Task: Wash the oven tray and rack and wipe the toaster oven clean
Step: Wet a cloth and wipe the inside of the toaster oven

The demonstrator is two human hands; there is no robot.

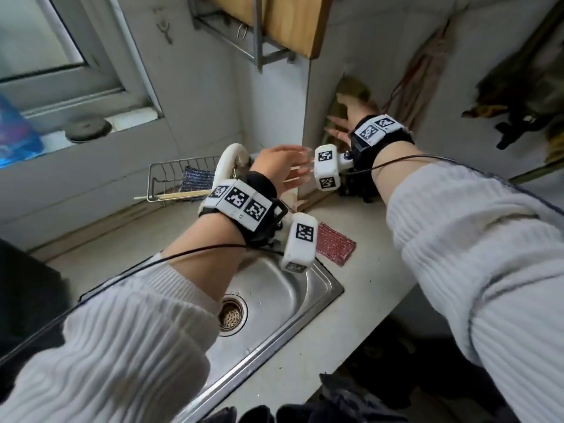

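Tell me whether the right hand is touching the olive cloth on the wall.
Touching. The head view shows the right hand with its thumb laid on the hanging olive cloth, the other fingers spread straight below.

It was a small home kitchen: a steel sink [283, 288] sat in a pale table [360, 270], a wire basket [171, 181] held chopsticks [180, 196], a board [293, 22] hung on a rack [244, 50], and what looked like cloths [351, 96] hung on tiled walls.
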